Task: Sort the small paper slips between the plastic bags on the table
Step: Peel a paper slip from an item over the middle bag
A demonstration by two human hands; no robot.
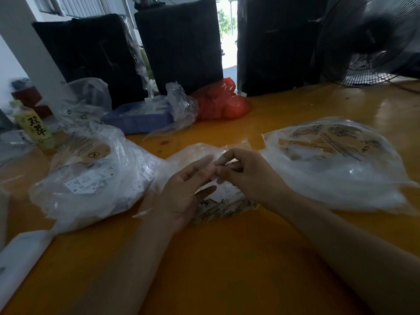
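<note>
Three clear plastic bags lie on the yellow table (pixel 227 258). The left bag (pixel 91 178) holds several white paper slips. A small middle bag (pixel 222 208) sits under my hands, with slips showing inside. The right bag (pixel 336 164) looks mostly flat. My left hand (pixel 184 189) hovers over the middle bag with its fingers straight and spread. My right hand (pixel 245 171) meets it fingertip to fingertip and pinches a small white slip (pixel 214 177) between thumb and forefinger.
A blue tray (pixel 138 119), crumpled clear bags and a red bag (pixel 222 101) stand behind. Dark wrapped blocks (pixel 181 42) line the back. A fan (pixel 375 39) is at the far right, a yellow bottle (pixel 36 128) at the left, and a white roll (pixel 20 258) lies at the near left.
</note>
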